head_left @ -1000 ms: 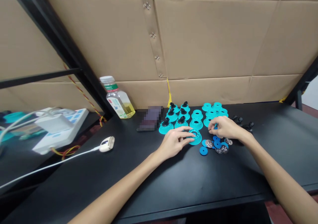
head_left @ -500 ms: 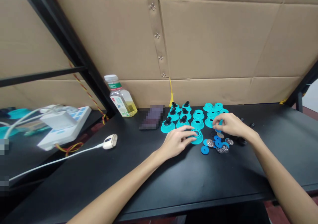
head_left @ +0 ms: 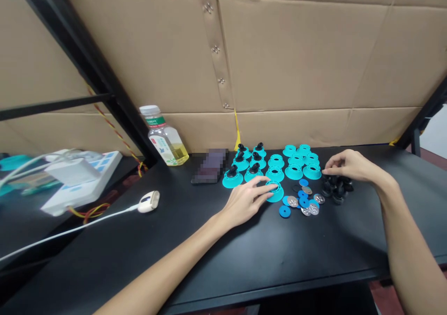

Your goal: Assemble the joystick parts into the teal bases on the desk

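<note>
My left hand (head_left: 246, 202) grips a teal flared plastic ring (head_left: 277, 195), fingers and thumb at its left side, with the ring resting on the black table. My right hand (head_left: 354, 168) hovers at the left edge of a pile of small black knob-like parts (head_left: 338, 189). Its thumb and index finger are pinched together; whether a part is between them is hidden. Between the hands lie blue discs (head_left: 284, 211) and perforated silver discs (head_left: 319, 199). Several bare teal rings (head_left: 294, 171) stand behind them. Farther left, other teal rings (head_left: 232, 180) carry upright black parts.
A dark phone (head_left: 210, 166) and a bottle of yellow liquid (head_left: 168, 142) stand at the back left. Nearer are a small cream device (head_left: 148, 202) on a white cable and a white power strip (head_left: 82, 182). A cardboard wall (head_left: 314, 58) rises behind the black table (head_left: 279, 259).
My right hand has moved right, from above the discs to the black parts. My left hand stays on the same teal ring. The view has shifted slightly.
</note>
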`<state>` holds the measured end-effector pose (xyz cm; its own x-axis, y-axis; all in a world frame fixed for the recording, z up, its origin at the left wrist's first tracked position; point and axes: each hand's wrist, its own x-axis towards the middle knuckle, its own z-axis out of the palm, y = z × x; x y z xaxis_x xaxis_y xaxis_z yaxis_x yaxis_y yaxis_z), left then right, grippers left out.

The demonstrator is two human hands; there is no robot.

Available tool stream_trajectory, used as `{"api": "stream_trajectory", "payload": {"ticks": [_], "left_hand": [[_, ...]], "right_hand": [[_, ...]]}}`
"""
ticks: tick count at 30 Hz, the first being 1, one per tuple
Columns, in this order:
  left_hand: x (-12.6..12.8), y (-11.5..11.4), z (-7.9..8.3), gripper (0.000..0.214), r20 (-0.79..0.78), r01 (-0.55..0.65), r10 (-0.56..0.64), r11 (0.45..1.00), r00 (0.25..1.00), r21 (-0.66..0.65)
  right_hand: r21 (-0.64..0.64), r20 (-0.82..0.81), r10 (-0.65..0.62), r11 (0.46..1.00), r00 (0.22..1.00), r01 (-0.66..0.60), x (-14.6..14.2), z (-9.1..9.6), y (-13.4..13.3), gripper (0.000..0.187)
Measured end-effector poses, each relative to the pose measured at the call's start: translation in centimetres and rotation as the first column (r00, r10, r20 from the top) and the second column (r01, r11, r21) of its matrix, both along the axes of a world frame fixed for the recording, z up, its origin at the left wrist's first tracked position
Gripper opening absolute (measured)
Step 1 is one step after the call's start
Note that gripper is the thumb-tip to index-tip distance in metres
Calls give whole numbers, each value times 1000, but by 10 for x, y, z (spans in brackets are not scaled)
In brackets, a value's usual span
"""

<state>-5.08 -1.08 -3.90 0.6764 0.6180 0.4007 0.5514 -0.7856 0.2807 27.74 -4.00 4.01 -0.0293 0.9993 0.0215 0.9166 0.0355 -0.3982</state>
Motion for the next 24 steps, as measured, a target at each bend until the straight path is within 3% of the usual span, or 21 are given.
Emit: {"api": "stream_trajectory", "payload": {"ticks": [4, 8, 12, 18, 24], "left_hand": [[2, -1, -1, 32, -47, -17, 21, 997, 999, 78], [4, -2, -1, 33, -73, -28, 37, 992, 997, 121], [6, -4, 1, 33, -79, -44, 54, 991, 995, 130], [8, -6, 4, 35, -88, -44, 56, 990, 995, 131], [12, -10, 10, 35, -116, -69, 89, 983, 989, 172]], "right_hand": [[-170, 51, 35, 985, 998, -26, -8, 4, -6, 30], [-212, 109, 35, 977, 993, -11, -16, 3, -6, 20], [-144, 65, 65, 988, 996, -55, -23, 0, -4, 20], [98, -85, 122, 989, 989, -114, -44, 2, -8, 22], [99, -175, 132, 988, 976, -116, -61, 1, -8, 21]]}}
